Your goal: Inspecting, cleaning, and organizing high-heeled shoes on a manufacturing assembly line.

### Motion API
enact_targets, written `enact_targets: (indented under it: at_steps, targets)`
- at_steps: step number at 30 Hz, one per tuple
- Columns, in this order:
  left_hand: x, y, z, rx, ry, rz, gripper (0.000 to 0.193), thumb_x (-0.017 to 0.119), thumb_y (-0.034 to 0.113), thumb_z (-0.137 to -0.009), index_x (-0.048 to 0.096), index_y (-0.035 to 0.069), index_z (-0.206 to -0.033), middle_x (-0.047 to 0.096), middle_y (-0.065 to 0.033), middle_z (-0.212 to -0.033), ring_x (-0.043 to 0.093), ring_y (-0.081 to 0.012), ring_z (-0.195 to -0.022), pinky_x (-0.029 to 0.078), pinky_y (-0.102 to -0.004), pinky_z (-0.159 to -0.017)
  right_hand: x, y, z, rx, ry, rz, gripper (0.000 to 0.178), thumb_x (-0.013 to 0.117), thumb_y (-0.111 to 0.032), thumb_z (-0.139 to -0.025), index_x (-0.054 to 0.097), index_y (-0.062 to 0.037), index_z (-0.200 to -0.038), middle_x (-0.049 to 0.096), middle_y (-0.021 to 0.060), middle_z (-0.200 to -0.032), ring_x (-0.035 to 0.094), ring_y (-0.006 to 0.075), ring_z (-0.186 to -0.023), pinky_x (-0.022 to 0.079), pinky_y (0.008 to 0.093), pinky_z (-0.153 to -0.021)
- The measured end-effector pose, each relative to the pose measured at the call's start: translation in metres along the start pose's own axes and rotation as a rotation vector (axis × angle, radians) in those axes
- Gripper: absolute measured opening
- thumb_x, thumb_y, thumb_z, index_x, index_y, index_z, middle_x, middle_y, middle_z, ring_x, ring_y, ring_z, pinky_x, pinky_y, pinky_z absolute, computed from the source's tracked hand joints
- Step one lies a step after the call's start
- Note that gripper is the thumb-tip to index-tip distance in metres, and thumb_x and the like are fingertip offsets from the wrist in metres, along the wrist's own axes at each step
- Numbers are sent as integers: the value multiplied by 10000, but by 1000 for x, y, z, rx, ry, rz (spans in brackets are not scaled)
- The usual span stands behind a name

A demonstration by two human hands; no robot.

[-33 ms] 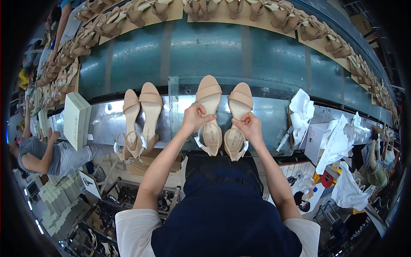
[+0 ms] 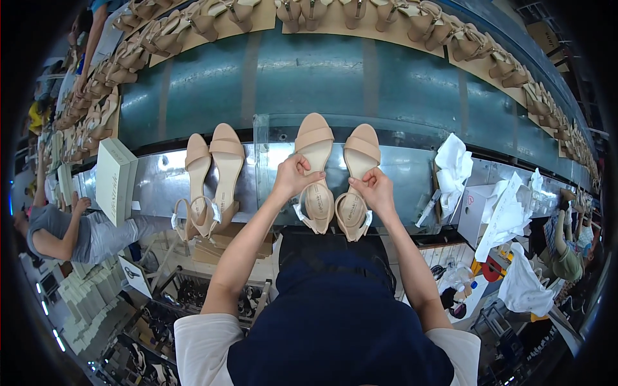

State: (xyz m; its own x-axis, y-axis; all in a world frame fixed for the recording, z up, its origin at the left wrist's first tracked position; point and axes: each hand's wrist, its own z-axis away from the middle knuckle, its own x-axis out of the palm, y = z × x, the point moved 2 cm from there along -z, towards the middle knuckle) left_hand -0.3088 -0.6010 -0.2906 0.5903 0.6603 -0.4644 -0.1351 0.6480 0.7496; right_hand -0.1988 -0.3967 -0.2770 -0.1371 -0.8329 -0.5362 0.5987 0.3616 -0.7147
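In front of me a pair of beige open-toe heeled sandals lies on the metal ledge, toes pointing away. My left hand point(image 2: 296, 175) is closed on the inner sole edge of the left sandal point(image 2: 314, 125), its thumb lying over the insole. With thumb and fingers pinched, my right hand point(image 2: 374, 190) holds the side of the right sandal point(image 2: 362, 143). Both ankle straps are looped, with white wrapping on their buckles. To the left of my left arm, a matching pair stands side by side: one sandal point(image 2: 197, 152) and a slightly larger-looking one point(image 2: 226, 150).
Beyond the metal ledge point(image 2: 164, 186) runs a green conveyor belt point(image 2: 309, 74), with rows of beige sandals on cardboard behind it. A pale shoebox point(image 2: 114, 183) stands at left near another person point(image 2: 61, 235). White tissue paper point(image 2: 452, 168) and a white box point(image 2: 472, 209) sit at right.
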Motion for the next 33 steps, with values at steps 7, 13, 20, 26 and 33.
enact_targets:
  at_steps: [7,13,20,26,33]
  targets:
    - [2,9,-4,-5,-82,14,290,768,153,-646,575,4,-802,555,-66,-655,544,-159,-598,458,-299,-558,-1,2,-6,50,-64,93,335,771,-227,-673,556,-15,-818,582,89,-670,560,217,-598,462,336,-566]
    - [26,36,9,603,111,-413,619,597,115,-768,353,-38,-1316,321,-248,-1355,282,-396,-1274,239,-447,-1058,26,-32,2,-541,139,498,628,653,-234,-753,395,27,-1263,400,211,-1293,404,302,-1189,326,431,-990]
    - [26,40,1,611,36,-560,656,557,130,-751,325,-18,-1348,315,-224,-1381,265,-387,-1294,227,-454,-1067,27,-20,-10,-633,59,497,567,569,-150,-806,366,28,-1305,400,154,-1327,352,300,-1248,260,461,-1042]
    - [26,29,4,595,86,-392,597,561,138,-735,397,-43,-1281,417,-238,-1259,402,-371,-1167,345,-462,-964,21,-28,-12,-383,-143,190,561,568,-181,-834,354,41,-1303,376,235,-1303,327,383,-1244,266,486,-1042]
    - [28,41,13,540,251,-643,527,572,178,-749,469,-43,-1216,464,-274,-1162,463,-419,-1053,404,-442,-901,39,-12,2,-370,200,669,661,589,-237,-826,295,137,-1284,324,327,-1291,267,477,-1247,314,472,-1014]
